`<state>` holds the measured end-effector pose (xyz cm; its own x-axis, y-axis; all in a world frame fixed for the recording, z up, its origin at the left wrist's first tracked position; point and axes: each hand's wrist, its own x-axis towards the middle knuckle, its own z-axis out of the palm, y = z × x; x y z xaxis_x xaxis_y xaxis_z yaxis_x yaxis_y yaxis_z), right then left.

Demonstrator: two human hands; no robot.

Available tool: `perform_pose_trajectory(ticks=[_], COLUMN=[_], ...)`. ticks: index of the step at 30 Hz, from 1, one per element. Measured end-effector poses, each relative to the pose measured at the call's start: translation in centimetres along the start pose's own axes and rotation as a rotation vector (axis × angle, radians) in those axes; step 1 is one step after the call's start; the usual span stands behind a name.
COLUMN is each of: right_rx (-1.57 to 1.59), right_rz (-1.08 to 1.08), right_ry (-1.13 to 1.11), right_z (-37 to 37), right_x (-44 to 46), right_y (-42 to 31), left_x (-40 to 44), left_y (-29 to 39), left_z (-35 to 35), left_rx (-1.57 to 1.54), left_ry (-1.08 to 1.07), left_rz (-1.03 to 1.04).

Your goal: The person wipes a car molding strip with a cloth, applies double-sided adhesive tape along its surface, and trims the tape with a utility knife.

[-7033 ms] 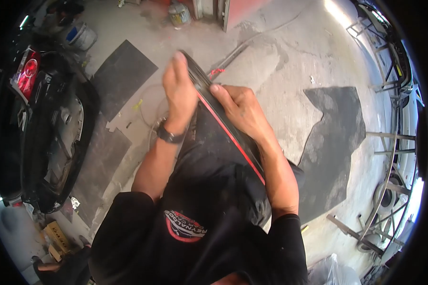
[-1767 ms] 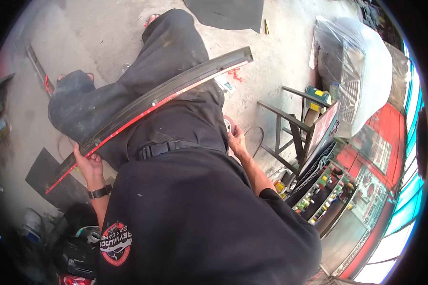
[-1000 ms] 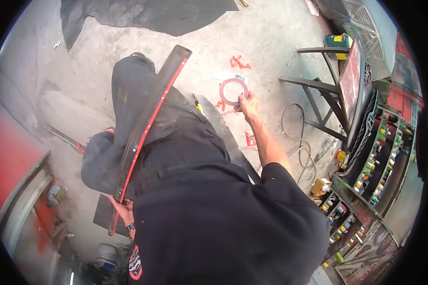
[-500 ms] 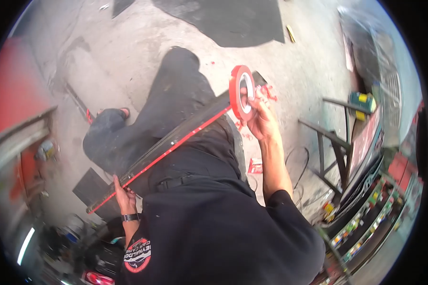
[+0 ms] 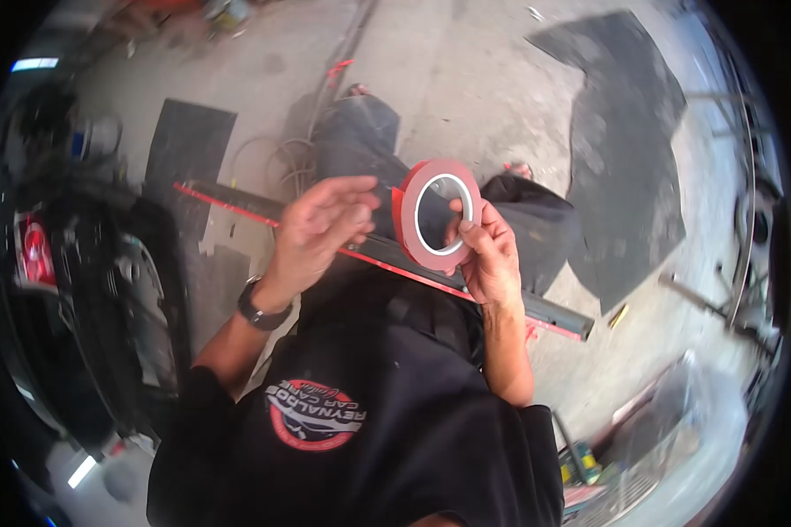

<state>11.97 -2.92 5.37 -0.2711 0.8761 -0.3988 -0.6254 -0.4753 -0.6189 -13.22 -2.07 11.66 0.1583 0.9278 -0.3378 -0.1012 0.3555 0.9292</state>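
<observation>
The right grip [image 5: 492,259] is clamped on a roll of red double-sided tape [image 5: 410,224], with the thumb on its near face and fingers reaching inside the ring. The left grip [image 5: 312,233] has its fingers and thumb apart, and it is raised just beside the roll, at its left side. The roll is held upright above the person's lap, over a long dark trim strip [image 5: 395,256]. This strip lies slantwise across the lap, and a thin red line of tape [image 5: 404,272] runs along its near edge. A black wristwatch [image 5: 262,309] is on the left wrist. Farther out, on the concrete floor [image 5: 475,97], one dark mat [image 5: 628,158] lies at right and a smaller dark sheet [image 5: 189,145] at left. A red tail light [image 5: 37,250] shows at the far left.
</observation>
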Motion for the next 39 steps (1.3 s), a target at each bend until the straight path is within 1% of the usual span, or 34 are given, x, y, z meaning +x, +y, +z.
perform_pose_trajectory(ticks=[3,7,10,13,15,16,17,19,21,22,25,28,31,34,37,39], right_rx=[-0.075,-0.179,-0.313,-0.592,-0.694,-0.923,-1.017,-1.314,-1.567,-1.682,-1.532,-1.493,-1.367,-1.311,-1.479,-1.531], right_rz=[0.086,0.165,0.111,0.039,-0.09,-0.102,-0.134,-0.056,-0.21,-0.296,-0.48,-0.399,-0.285,-0.208,-0.287,-0.225], right_ry=[-0.026,-0.043,-0.028,-0.06,-0.315,-0.439,-0.478,-0.406,-0.418,-0.42,-0.58,-0.757,-0.744,-0.684,-0.78,-0.82], right_z=[1.6,1.5,2.6,4.0,2.9,3.0,3.8,6.7,8.1,7.7,9.3,9.2,10.6,11.7,11.5,12.6], right_x=[0.9,1.4,1.4,0.4,0.5,0.8,0.7,0.9,1.2,1.3,2.5,4.0,4.3,4.2,4.8,4.5], right_y=[0.9,1.9,2.7,2.9,3.5,3.0,2.9,2.3,2.9,2.7,3.0,4.1,4.6,5.3,5.8,5.3], left_x=[0.0,-1.0,-1.2,-1.4,-1.6,-1.7,-2.0,-2.4,-2.8,-2.7,-3.3,-3.7,-4.0,-4.3,-4.9,-5.3], left_y=[-1.4,-2.5,-3.5,-4.3,-4.1,-4.6,-4.7,-5.0,-5.7,-6.2,-6.1,-7.1,-8.2,-9.5,-9.6,-10.2], left_z=[-0.4,-1.8,-2.4,-3.6,-4.2,-4.9,-5.6,-6.7,-7.8,-7.3,-8.4,-10.8,-13.8,-18.1,-22.6,-26.6], left_rx=[-0.077,-0.116,-0.178,-0.275,-0.379,-0.452,-0.453,-0.457,-0.419,-0.392,-0.251,-0.289,-0.249,-0.223,-0.128,-0.031], left_ry=[0.059,0.104,0.158,0.183,0.199,0.191,0.21,0.237,0.283,0.306,0.389,0.514,0.631,0.722,0.87,0.981], left_rz=[0.082,0.027,-0.011,-0.073,-0.162,-0.175,-0.177,-0.185,-0.165,-0.158,-0.215,-0.282,-0.327,-0.278,-0.192,-0.134])
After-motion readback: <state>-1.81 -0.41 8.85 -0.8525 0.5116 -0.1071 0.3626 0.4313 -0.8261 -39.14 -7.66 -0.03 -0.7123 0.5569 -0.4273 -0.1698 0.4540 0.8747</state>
